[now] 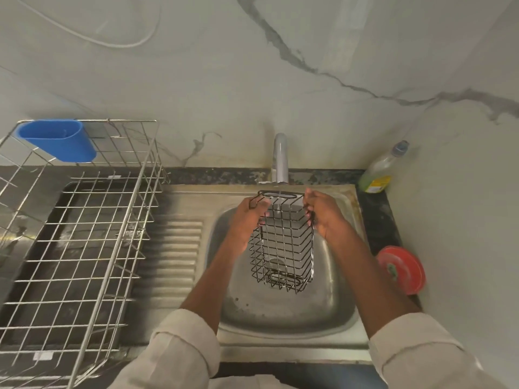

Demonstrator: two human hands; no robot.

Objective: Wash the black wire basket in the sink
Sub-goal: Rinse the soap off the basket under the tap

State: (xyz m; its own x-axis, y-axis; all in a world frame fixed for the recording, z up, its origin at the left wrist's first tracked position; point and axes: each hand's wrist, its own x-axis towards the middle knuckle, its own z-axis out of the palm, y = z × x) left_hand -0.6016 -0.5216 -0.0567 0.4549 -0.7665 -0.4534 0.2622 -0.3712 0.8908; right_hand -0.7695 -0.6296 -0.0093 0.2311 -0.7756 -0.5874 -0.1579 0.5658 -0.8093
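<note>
Black wire, and there's the basket (282, 242), a tall open grid held over the steel sink (280, 313), top end tucked right under the tap (280, 158) at twelve o'clock. The left hand (247, 220) curls round the frame at nine o'clock, and the right hand (323, 217) pinches the rim at three o'clock, fingers wrapped on wire. Risk here? Thin, wet wire is slippery, so a loose grip could drop it clanging into the bowl. Water hitting the grid may spray outward too. Smooth dull steel below, ribbed drainer at nine o'clock, marble-veined wall behind.
</note>
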